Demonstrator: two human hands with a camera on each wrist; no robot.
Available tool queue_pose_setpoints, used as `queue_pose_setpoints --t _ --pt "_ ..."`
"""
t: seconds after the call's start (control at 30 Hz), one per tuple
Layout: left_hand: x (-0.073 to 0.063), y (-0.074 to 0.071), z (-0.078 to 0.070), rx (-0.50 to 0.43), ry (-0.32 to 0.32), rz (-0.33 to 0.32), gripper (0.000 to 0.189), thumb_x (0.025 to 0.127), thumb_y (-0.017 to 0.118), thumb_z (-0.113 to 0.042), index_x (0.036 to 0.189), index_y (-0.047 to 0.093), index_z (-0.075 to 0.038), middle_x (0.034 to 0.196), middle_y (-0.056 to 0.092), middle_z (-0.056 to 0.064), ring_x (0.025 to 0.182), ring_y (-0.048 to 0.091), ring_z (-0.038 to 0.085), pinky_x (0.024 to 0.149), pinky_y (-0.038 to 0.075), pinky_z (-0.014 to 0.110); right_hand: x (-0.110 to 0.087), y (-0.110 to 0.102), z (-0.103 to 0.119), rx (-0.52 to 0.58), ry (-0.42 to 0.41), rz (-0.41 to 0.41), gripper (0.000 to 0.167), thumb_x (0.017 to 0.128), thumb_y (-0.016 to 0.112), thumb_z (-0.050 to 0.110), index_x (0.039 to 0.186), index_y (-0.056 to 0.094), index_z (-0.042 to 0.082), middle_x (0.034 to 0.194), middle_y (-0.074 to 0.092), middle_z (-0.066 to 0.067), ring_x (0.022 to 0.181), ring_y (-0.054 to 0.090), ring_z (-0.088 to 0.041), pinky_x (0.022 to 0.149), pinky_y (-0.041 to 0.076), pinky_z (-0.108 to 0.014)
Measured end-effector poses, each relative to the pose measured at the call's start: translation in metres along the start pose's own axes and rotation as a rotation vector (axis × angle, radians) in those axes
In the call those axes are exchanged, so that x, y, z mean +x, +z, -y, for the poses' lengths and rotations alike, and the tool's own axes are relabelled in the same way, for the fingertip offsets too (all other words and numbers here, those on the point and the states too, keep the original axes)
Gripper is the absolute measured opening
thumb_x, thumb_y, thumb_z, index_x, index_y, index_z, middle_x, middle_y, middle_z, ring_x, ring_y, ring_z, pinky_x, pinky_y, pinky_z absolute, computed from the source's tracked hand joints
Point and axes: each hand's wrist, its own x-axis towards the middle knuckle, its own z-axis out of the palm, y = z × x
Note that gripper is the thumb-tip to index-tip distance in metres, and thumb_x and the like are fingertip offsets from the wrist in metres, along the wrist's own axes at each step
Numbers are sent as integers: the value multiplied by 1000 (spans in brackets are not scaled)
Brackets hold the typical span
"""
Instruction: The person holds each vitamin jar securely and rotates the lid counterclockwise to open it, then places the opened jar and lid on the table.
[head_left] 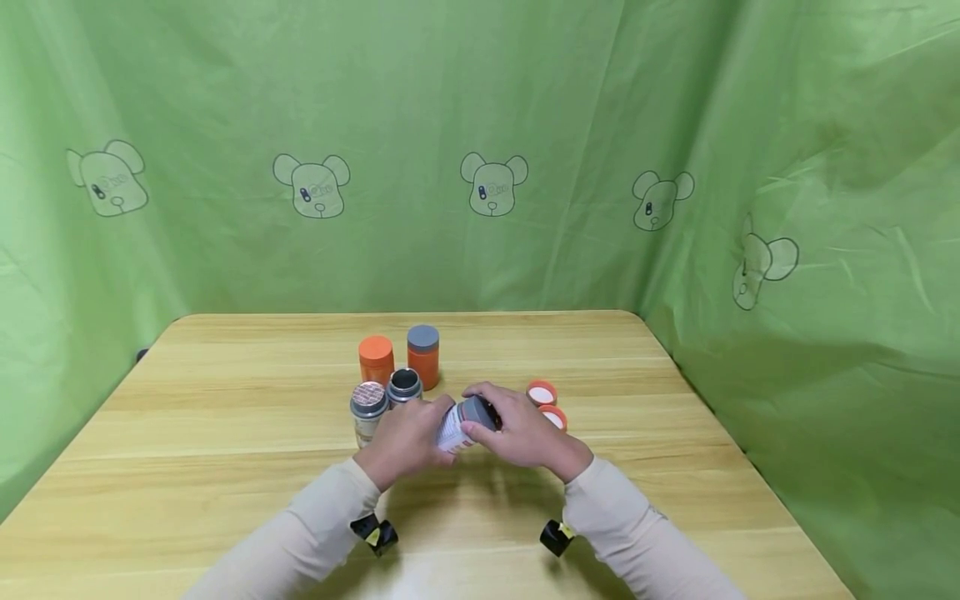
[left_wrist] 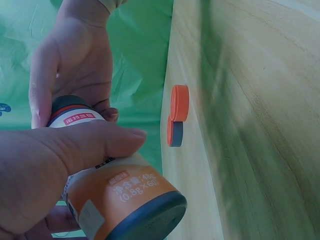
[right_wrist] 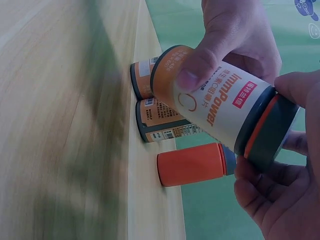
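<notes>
My left hand (head_left: 408,442) grips the body of a white and orange pill bottle (right_wrist: 215,97), thumb laid across its label, and holds it tilted above the table. At the bottle's other end, the fingers and thumb of my right hand (head_left: 521,425) pinch its dark grey cap (right_wrist: 272,132). An orange ring shows between cap and bottle body. Beside my left hand stand two similar bottles without caps: one with a printed foil seal (head_left: 370,395) over its mouth, the other with a dark open mouth (head_left: 405,380).
Behind them stand an orange bottle with an orange cap (head_left: 376,358) and an orange bottle with a grey cap (head_left: 423,354). Right of my right hand, two loose caps, a farther one (head_left: 542,392) and a nearer one (head_left: 553,417), lie with white insides up. Green curtains surround the wooden table (head_left: 225,400).
</notes>
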Motion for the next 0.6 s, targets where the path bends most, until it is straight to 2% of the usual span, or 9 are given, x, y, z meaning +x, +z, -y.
queue_pose_setpoints --t 0.2,0.4,0.6 --pt "0 -1 -1 11 -4 6 53 63 89 -30 101 59 -10 76 60 1 63 54 16 52 44 29 -1 -1 -1 11 -44 -3 46 93 62 31 130 51 6 102 59 -3 79 57 -17 67 50 -30" --pt "0 0 -2 31 9 -4 52 63 89 -30 101 60 -10 76 60 1 64 55 16 52 46 30 -1 0 0 -25 7 -26 38 99 54 33 126 54 7 102 61 -5 83 58 -14 71 49 -31" --pt "0 1 -2 43 19 -10 52 63 89 -30 101 60 -9 77 61 1 65 56 16 53 46 30 -1 -1 0 17 8 -22 34 99 53 31 123 55 7 93 62 -4 77 59 -15 65 49 -29"
